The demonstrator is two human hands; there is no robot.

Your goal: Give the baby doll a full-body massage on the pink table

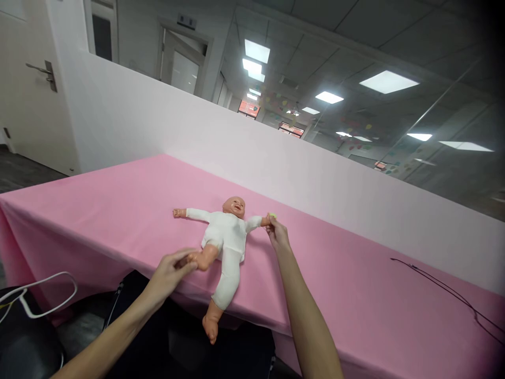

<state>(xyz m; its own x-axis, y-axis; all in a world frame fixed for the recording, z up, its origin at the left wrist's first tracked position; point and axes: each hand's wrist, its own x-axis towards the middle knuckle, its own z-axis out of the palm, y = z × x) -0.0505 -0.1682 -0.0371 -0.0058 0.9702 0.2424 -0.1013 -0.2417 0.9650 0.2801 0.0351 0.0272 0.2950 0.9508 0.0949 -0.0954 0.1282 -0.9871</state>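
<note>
A baby doll [224,239] in a white cloth suit lies on its back on a pink tablecloth [118,210]. My left hand [169,273] wraps around the doll's bare plastic foot [193,259] near the table's front edge. My right hand [278,234] pinches the doll's outstretched hand at the far side. A tiny yellow-green item [272,215] shows at my right fingertips, too small to identify. The doll's other leg [231,284] extends over the front edge, its foot hanging beyond the cloth.
A thin black cable [445,295] lies on the cloth at the right. A white cable [39,295] rests on a black object at the lower left. A white partition [158,116] runs behind the table, with a door [43,73] at the left.
</note>
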